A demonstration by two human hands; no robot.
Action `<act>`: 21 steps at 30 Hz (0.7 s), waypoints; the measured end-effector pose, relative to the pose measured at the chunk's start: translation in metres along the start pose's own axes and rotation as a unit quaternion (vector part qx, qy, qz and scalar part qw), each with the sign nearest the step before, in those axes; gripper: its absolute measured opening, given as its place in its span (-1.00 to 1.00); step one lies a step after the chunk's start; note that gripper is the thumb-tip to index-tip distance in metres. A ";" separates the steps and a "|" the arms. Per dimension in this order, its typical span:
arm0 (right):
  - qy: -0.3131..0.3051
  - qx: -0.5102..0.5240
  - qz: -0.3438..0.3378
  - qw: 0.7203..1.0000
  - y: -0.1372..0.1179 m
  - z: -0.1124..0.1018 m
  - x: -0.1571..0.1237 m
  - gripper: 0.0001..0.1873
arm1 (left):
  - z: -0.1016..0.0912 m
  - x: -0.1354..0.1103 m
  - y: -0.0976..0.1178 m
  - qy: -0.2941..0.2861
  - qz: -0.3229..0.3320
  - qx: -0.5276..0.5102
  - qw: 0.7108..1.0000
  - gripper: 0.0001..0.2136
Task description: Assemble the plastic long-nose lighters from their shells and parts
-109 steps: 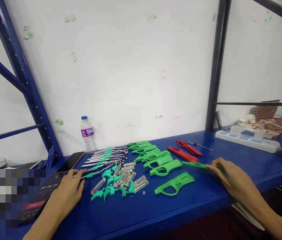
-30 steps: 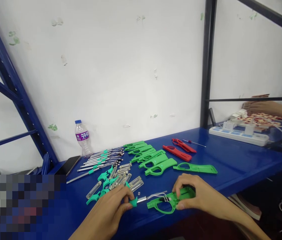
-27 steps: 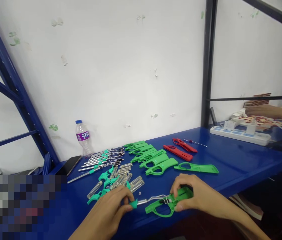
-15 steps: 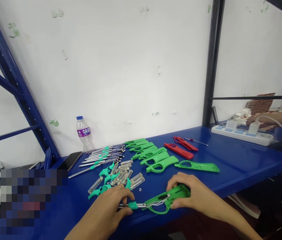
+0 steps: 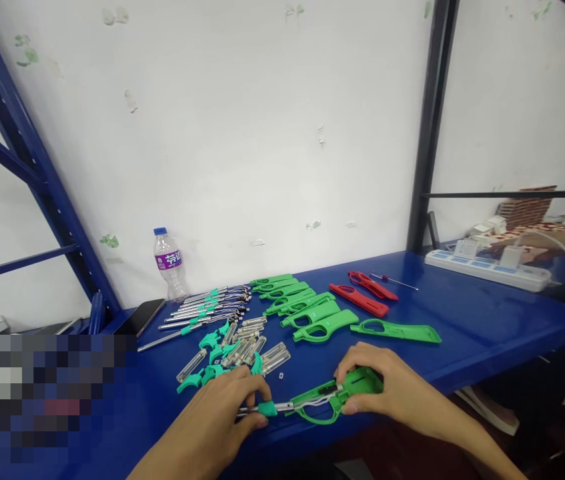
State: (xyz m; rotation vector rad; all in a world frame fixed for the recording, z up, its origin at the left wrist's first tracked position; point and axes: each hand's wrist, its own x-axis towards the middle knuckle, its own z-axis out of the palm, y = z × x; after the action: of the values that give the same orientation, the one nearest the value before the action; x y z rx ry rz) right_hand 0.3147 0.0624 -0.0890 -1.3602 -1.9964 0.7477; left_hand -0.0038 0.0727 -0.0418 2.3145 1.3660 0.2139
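Observation:
My left hand (image 5: 222, 417) is closed on a metal rod with a teal collar (image 5: 267, 408) near the blue table's front edge. The rod's end, with thin white wires, lies in an open green handle shell (image 5: 335, 397). My right hand (image 5: 387, 390) pinches that shell at its right end and presses it to the table. Just behind my left hand lie several teal triggers and clear tubes (image 5: 235, 353). A single green shell half (image 5: 397, 331) lies behind my right hand.
Further back are a row of green shells (image 5: 297, 303), metal rods (image 5: 212, 310), two red shells (image 5: 365, 297), a small screwdriver (image 5: 395, 282), a water bottle (image 5: 166, 262) and a phone (image 5: 141, 317). At far right, another person's arm (image 5: 557, 243) is near a power strip (image 5: 487, 272).
Since 3.6 s ago both hands came to the front edge, the left bringing a rod and the right a green shell. In the last second the rod's end and wires settled into the shell.

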 end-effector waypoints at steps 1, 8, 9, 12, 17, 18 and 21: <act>0.000 -0.002 0.002 1.000 0.000 0.000 0.000 -0.77 | 0.000 0.000 0.000 -0.001 -0.002 -0.001 1.000 -0.82; -0.002 0.003 -0.001 1.000 0.003 0.001 0.001 -0.75 | 0.000 -0.003 0.002 0.006 -0.009 -0.025 1.000 -0.80; -0.003 0.003 -0.003 1.000 0.003 0.001 0.001 -0.76 | 0.000 -0.004 0.003 0.009 -0.006 -0.024 1.000 -0.82; -0.004 -0.002 -0.006 1.000 0.002 0.000 0.000 -0.77 | 0.002 -0.003 0.005 0.028 0.020 -0.018 0.999 -0.86; -0.006 -0.003 -0.009 1.000 0.000 0.000 0.000 -0.76 | 0.010 0.005 0.008 0.052 0.077 -0.022 0.995 -0.88; -0.007 -0.005 -0.008 1.000 0.000 0.000 0.000 -0.75 | 0.012 0.006 0.008 0.055 0.082 -0.021 0.995 -0.87; -0.009 -0.006 -0.007 1.000 0.002 0.000 0.000 -0.73 | 0.017 0.009 0.009 0.061 0.083 -0.017 0.995 -0.86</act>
State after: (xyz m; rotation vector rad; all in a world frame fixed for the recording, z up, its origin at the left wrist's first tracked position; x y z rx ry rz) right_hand 0.3159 0.0631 -0.0898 -1.3506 -2.0262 0.7457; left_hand 0.0133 0.0718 -0.0537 2.4232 1.2151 0.4329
